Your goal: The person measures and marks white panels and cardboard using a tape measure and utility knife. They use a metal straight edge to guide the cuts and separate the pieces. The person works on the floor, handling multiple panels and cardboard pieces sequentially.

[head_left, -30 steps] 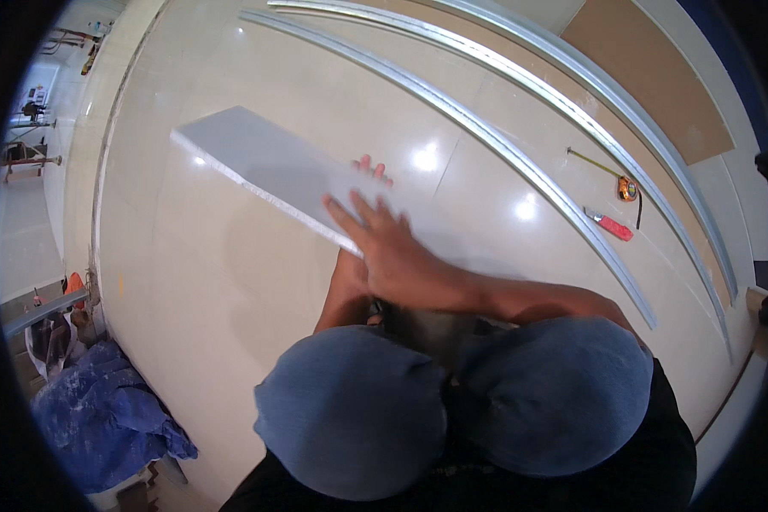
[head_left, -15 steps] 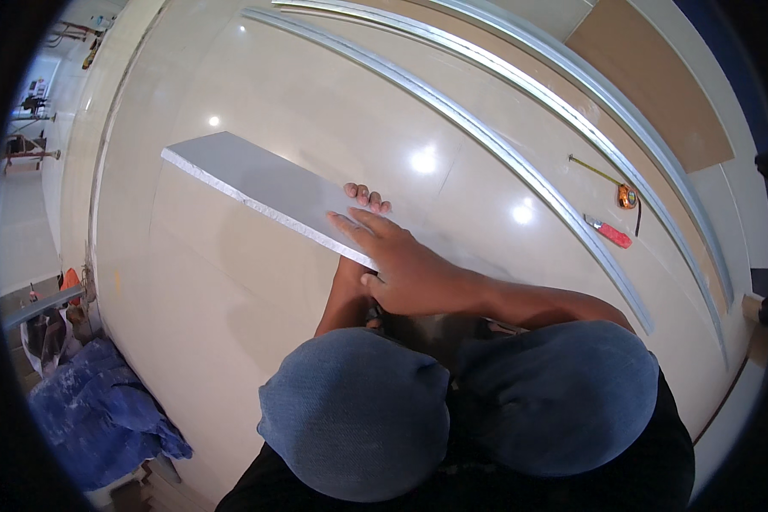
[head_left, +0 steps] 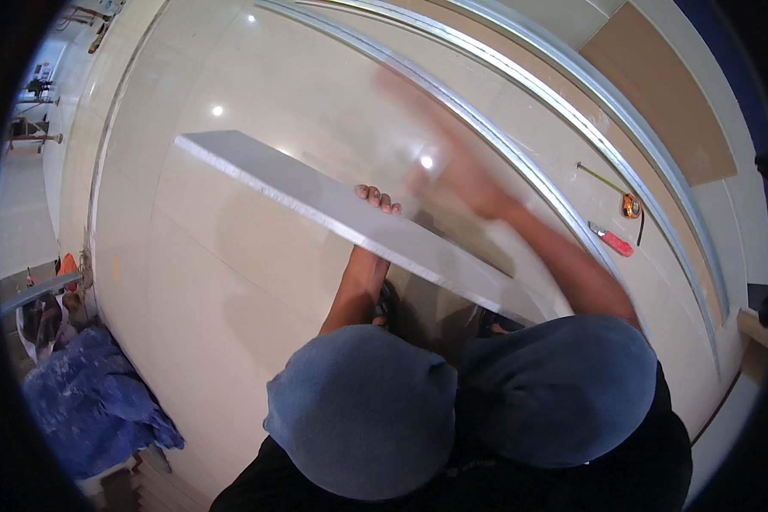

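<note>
- Right hand (head_left: 465, 183) has lifted off the long white board (head_left: 350, 218) since a moment ago and now sweeps above it, blurred; I cannot tell how its fingers are set.
- Left hand (head_left: 375, 200) grips the board's far edge from below, tilting it up over the tiled floor (head_left: 213, 282).
- Metal rails (head_left: 520, 94), a tape measure (head_left: 630, 205) and a red-handled knife (head_left: 610, 241) lie to the right; blue cloth (head_left: 85, 401) sits lower left.

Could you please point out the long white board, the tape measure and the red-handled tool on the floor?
white board (head_left: 316, 192): head view, top face.
tape measure (head_left: 631, 206): head view, orange case.
red-handled tool (head_left: 613, 241): head view, handle.
</note>
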Available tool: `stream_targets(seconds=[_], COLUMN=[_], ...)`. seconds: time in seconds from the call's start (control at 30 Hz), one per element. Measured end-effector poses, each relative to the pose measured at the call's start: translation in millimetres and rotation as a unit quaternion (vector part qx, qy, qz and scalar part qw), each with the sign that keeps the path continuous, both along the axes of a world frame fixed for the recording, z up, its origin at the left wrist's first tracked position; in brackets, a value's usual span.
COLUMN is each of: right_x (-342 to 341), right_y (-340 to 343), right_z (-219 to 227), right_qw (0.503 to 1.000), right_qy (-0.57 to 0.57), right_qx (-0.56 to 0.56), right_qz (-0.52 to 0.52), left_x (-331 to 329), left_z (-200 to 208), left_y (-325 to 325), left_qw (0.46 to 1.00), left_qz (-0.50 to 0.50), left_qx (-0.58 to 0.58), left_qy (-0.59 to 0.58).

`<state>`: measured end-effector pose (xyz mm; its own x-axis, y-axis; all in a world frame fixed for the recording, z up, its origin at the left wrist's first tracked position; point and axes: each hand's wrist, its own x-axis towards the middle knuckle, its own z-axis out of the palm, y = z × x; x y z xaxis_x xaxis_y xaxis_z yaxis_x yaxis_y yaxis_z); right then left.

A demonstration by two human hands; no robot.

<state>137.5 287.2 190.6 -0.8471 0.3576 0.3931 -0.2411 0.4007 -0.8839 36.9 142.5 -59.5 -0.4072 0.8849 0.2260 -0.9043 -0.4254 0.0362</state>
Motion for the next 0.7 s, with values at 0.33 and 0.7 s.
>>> stream_targets(seconds=[0.33, 0.7], right_x=[37.9, 108.6], right_y=[-99.4, -65.9], right_z=[-44.1, -37.3], right_qw=[0.944, 0.877], right_qy=[-0.256, -0.468], right_qx=[0.200, 0.092], right_qz=[0.061, 0.057], left_x=[27.0, 24.1], left_z=[51.9, 42.7], left_y=[-27.7, -10.7], left_qw=[0.981, 0.828], left_qz=[0.029, 0.086], left_qx=[-0.193, -0.534], left_qy=[-0.016, 0.151])
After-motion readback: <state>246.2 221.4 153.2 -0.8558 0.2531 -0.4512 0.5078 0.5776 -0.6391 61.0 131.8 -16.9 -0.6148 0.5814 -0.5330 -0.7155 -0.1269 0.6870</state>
